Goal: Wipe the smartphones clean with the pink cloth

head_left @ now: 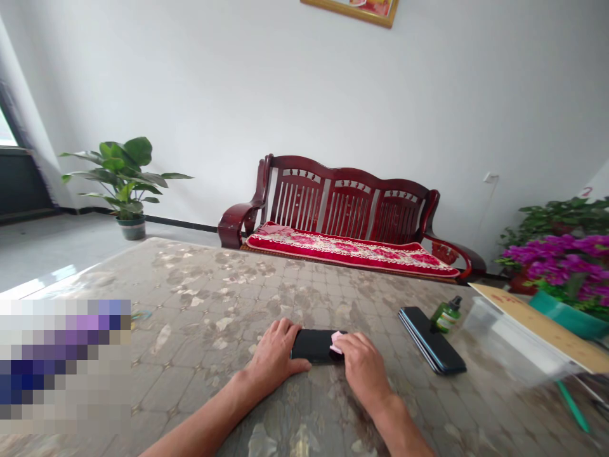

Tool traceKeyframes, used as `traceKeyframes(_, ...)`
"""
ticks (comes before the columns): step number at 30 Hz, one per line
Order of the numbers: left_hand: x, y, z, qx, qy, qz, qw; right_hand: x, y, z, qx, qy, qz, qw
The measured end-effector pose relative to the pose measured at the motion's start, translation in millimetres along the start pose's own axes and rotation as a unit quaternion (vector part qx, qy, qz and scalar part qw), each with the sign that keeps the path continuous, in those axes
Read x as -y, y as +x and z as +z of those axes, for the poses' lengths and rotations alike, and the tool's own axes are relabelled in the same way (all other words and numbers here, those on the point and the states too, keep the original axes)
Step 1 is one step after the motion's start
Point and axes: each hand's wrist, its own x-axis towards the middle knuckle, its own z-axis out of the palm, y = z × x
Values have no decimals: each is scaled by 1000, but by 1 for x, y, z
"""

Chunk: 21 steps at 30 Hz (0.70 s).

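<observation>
A black phone (314, 346) lies flat on the patterned table (200, 317) in front of me. My left hand (275, 357) grips its left end, fingers curled over the top edge and thumb along the near side. My right hand (362, 366) presses a small pink cloth (337, 339) onto the phone's right part, fingers closed over the cloth.
A stack of dark phones (432, 348) lies to the right, with a small green bottle (446, 314) behind it. A clear plastic box (514, 346), a cardboard sheet (547, 324) and purple flowers (561, 260) stand at the far right. A red wooden bench (342, 222) is beyond the table.
</observation>
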Motion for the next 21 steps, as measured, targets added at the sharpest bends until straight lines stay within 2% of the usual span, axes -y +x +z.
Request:
traceKeyframes(3,0,0,-1,0,1,3,1000,1,-1,2,-8,-4,0,1000)
traceKeyframes(8,1,0,0,-10,1,17,1000,17,-1,8,8,39,-59,997)
traceKeyframes(16,3,-1,4,-5,-1,16,1000,3,1,-1,2,11,14,1000)
traceKeyframes(21,3,-2,4,-15,-24,36,999,9,0,5,3,50,-31,998)
